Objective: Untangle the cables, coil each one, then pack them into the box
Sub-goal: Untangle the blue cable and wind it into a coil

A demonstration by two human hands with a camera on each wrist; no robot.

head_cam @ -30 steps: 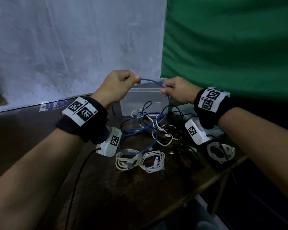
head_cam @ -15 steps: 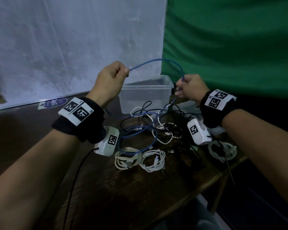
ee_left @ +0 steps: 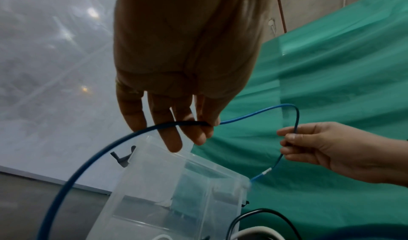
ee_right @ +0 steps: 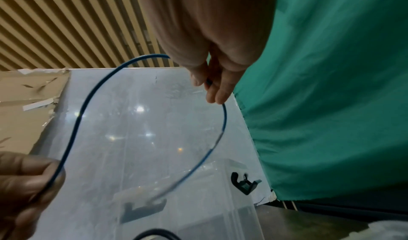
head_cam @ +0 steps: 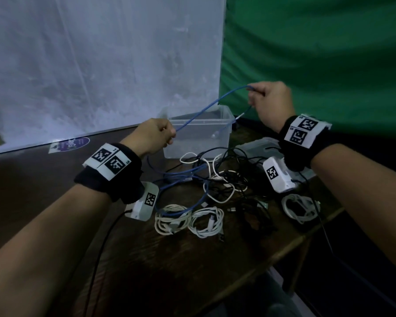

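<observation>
A thin blue cable [head_cam: 212, 104] arcs in the air between both hands above the clear plastic box [head_cam: 199, 138]. My left hand [head_cam: 156, 135] pinches it low, just left of the box; the left wrist view shows the blue cable [ee_left: 253, 115] pinched at the fingertips [ee_left: 207, 127]. My right hand [head_cam: 269, 101] holds it raised near its end, whose tip hangs down to the box rim; in the right wrist view the blue cable [ee_right: 224, 120] leaves the fingers [ee_right: 218, 90]. The rest of the cable trails down into a tangle of black and white cables [head_cam: 220, 179] on the table.
Two coiled white cables [head_cam: 189, 219] lie at the front of the dark wooden table [head_cam: 192, 259], a third coil [head_cam: 300, 205] at the right edge. The box lid [head_cam: 261, 147] lies right of the box. White sheet and green cloth hang behind.
My right hand has risen and moved right, drawing the blue cable's end out of the pile. My left hand has dropped lower, toward the box's left side.
</observation>
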